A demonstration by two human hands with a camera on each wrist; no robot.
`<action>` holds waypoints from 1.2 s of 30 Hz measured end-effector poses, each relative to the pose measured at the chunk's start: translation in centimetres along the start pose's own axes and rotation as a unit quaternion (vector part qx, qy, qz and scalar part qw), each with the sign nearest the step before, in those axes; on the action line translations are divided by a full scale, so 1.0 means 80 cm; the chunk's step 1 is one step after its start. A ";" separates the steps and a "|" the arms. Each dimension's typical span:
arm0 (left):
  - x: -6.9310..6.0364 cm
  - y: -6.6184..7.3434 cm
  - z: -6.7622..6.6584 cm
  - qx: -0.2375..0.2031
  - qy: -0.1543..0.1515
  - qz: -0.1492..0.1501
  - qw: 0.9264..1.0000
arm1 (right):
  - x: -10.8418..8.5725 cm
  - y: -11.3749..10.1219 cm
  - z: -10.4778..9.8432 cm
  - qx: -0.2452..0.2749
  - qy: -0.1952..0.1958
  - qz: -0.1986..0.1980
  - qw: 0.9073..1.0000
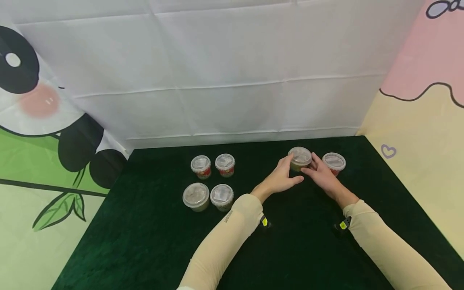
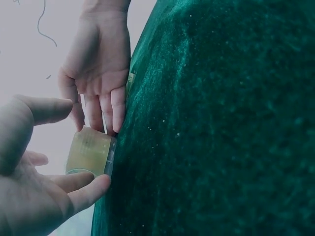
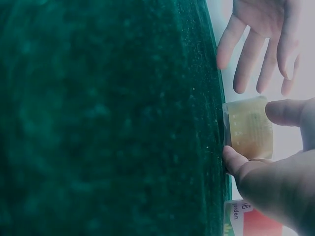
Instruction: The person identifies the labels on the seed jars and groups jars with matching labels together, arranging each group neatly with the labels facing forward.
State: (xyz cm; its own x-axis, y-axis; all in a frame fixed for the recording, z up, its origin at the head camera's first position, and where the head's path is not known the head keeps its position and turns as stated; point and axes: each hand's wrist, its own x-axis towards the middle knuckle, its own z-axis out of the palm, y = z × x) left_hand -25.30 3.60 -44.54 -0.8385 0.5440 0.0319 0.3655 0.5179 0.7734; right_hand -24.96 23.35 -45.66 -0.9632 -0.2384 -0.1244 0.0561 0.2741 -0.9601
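A round clear tub with pale yellowish contents and a lid (image 1: 300, 154) stands upright near the back of the dark green table, between both hands. My left hand (image 1: 280, 177) is at its left side; its fingers reach along the tub and its thumb stands apart. On the other side, my right hand (image 1: 326, 181) has its thumb near the tub's front and its fingers along the right side. The wrist views show the tub (image 2: 89, 151) between the two hands, neither clearly curled round it. Just right of the right hand is a red-labelled tub (image 1: 334, 162).
Left of the hands stand two red-labelled tubs (image 1: 201, 166) in a back row. In front of them are a wider pale tub (image 1: 196, 196) and a smaller lidded tub (image 1: 222, 196). A white cloth wall (image 1: 224, 108) rises behind the green tabletop (image 1: 152, 241).
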 end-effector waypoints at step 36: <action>0.003 -0.006 -0.009 0.000 -0.019 -0.004 1.000 | 0.003 0.005 -0.004 0.046 -0.028 -0.011 0.999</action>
State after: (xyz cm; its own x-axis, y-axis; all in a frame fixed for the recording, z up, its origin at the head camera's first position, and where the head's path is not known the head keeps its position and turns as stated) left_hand -25.99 2.97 -44.45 -0.8251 0.5650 0.0024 0.3597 0.5221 0.7733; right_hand -25.29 23.71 -45.98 -0.9486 -0.2952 -0.1146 0.0616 0.1830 -0.9812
